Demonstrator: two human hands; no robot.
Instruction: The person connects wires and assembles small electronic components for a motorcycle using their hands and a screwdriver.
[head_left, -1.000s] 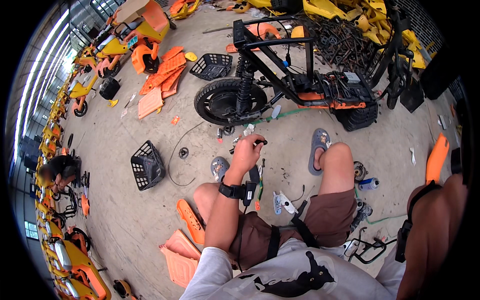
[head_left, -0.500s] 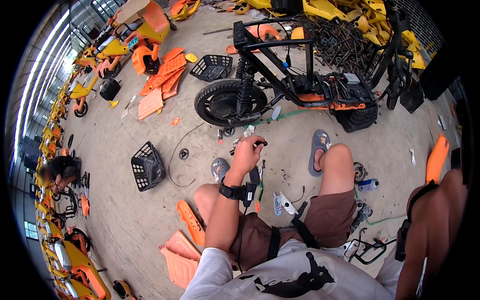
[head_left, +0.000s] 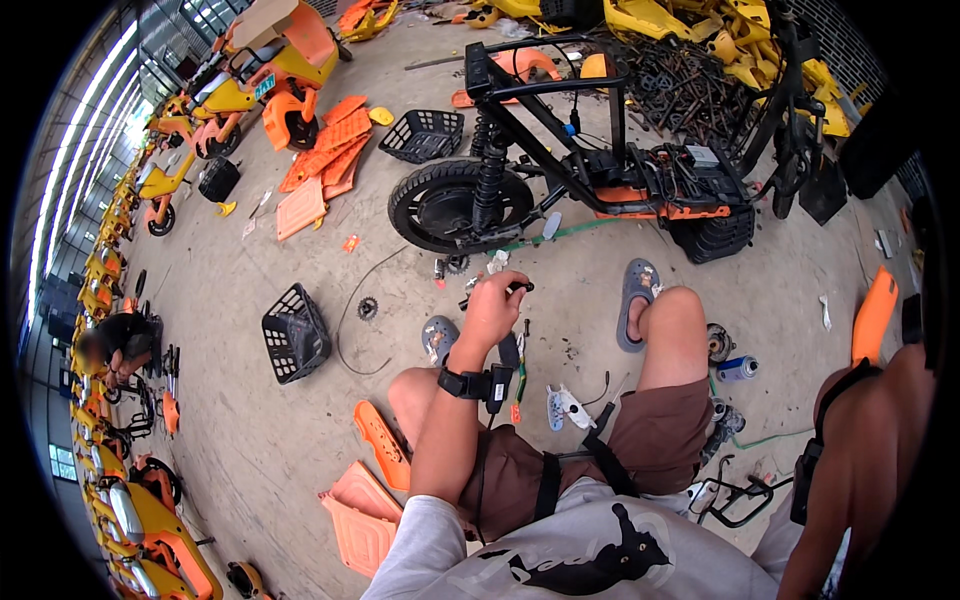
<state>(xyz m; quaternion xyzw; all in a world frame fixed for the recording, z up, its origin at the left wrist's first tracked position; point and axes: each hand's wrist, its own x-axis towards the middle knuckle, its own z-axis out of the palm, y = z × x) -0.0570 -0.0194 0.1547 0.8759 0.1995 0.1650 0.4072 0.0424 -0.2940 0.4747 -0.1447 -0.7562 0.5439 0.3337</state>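
Observation:
My left hand is closed around a small black part, whose end pokes out past the thumb side. Its wrist wears a black strap with a small box. Below the hand, a dark strip with coloured wires is near my left leg. My right arm bends along the right edge, with a black strap on it, and its hand is out of sight. Beside that arm stands an orange panel. Between my legs lie a white part and a blue-grey perforated piece.
Ahead stands a stripped black scooter frame with its rear wheel. Black baskets, orange panels and a spray can lie around me. A person crouches at the left, near rows of yellow scooters.

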